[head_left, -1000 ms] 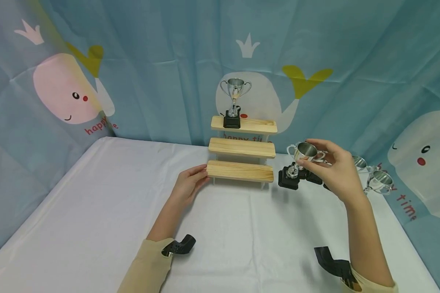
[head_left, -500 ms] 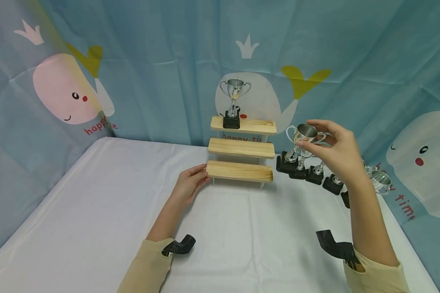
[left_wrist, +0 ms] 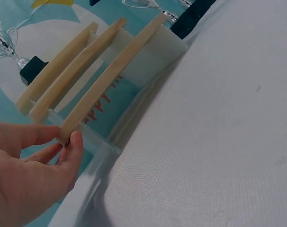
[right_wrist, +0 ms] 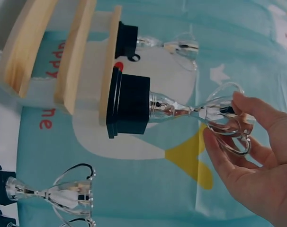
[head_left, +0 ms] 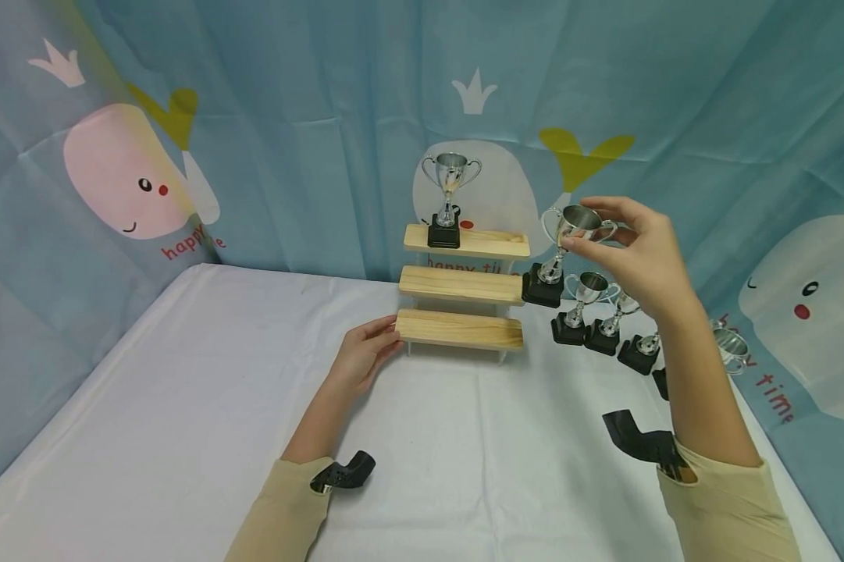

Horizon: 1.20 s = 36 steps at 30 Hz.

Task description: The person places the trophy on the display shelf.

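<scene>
My right hand (head_left: 635,250) pinches a silver two-handled trophy (head_left: 552,269) by its cup, thumb on the near side and fingers behind. The trophy's black base hangs just right of a three-tier wooden display stand (head_left: 461,282), level with the upper tiers. In the right wrist view the held trophy (right_wrist: 172,106) overlaps the end of the top board. My left hand (head_left: 365,351) grips the left end of the lowest board, and the left wrist view shows thumb and fingers (left_wrist: 73,146) pinching that board's end. Another trophy (head_left: 446,199) stands upright on the top tier, towards its left.
Several more silver trophies stand in a slanting row right of the stand, the nearest trophy (head_left: 575,312) close to it; my right forearm hides some. A white cloth (head_left: 422,453) covers the table. Behind hangs a blue curtain (head_left: 309,156) printed with whales.
My right hand has lifted the trophy up and slightly left, from beside the row to the stand's upper right, uncovering the row behind it. My left hand stays on the lowest board.
</scene>
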{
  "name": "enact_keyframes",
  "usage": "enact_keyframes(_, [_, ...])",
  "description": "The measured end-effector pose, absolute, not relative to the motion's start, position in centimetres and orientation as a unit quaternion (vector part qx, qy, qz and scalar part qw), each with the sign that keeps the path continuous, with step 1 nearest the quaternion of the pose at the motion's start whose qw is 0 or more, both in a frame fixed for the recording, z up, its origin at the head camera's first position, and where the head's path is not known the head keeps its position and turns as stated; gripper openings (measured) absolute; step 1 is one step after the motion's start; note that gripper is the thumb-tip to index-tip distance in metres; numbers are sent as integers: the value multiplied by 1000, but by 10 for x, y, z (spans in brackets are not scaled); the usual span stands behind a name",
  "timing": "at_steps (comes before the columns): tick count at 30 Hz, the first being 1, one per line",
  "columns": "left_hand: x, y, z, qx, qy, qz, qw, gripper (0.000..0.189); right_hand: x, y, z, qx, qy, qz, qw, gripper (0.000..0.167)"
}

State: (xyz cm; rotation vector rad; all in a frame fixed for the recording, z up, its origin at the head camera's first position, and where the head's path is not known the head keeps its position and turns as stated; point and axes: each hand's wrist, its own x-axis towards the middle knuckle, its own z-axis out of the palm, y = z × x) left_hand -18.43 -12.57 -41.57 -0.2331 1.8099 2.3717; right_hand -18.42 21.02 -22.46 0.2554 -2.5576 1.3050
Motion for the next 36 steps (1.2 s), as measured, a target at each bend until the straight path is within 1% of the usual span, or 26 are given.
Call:
enact_keyframes(14, [-184,-127,-416,-78,607,787,78,47,-204,196,-207,93,-875,458,128,62])
enact_keyframes(20, [-185,-127,-417,-79,602,791,80,47,-212,190,-204,109,-866,472,127,59])
enact_keyframes(36, [-185,-128,-415,-78,605,788,82,47,-236,178,-201,105,-871,468,111,60])
